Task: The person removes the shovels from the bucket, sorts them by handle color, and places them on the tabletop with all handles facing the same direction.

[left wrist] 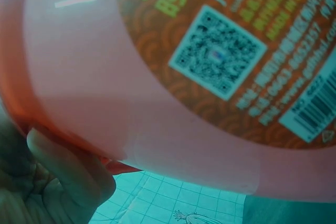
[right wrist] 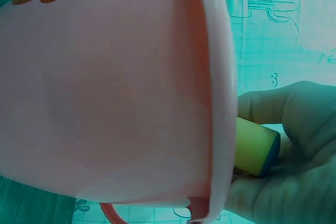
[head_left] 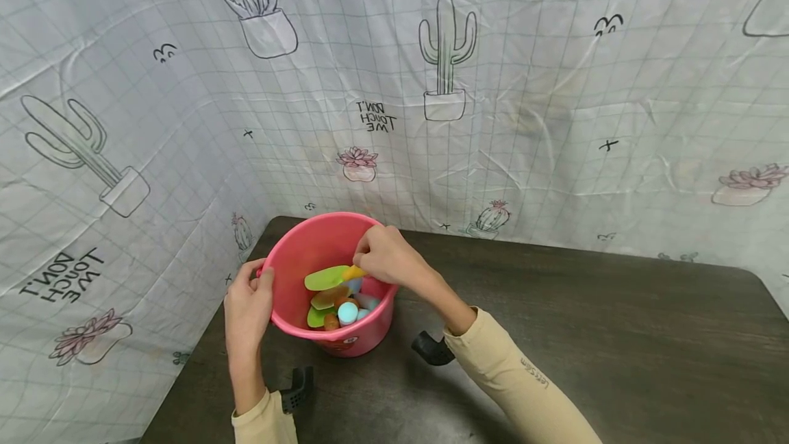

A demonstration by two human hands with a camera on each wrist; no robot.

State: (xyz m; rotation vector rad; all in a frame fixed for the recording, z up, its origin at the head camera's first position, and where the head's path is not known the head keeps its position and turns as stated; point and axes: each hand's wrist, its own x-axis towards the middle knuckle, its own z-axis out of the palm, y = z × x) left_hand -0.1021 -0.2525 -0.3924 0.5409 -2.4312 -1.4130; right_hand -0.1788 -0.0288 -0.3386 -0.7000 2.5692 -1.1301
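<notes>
A pink plastic bucket [head_left: 364,341] stands tilted on the dark table, its opening toward the head camera. At its left rim, my left hand [head_left: 249,300] grips the edge; the left wrist view shows the thumb [left wrist: 68,171] against the bucket's side. Over the right rim reaches my right hand [head_left: 388,255], pinching a yellow handle [right wrist: 254,145] with a dark end. A light green, flat rounded piece [head_left: 327,278] extends from that handle inside the bucket; its exact kind is unclear. Below it lie a pale blue ball-like piece [head_left: 348,313], brown pieces and another green piece [head_left: 319,317], partly hidden.
The dark wooden table [head_left: 585,334] extends to the right of the bucket. A white grid cloth with cactus drawings [head_left: 524,122] hangs behind and on the left. Black wrist mounts [head_left: 431,349] stick out near both forearms. A printed label [left wrist: 220,51] covers part of the bucket's side.
</notes>
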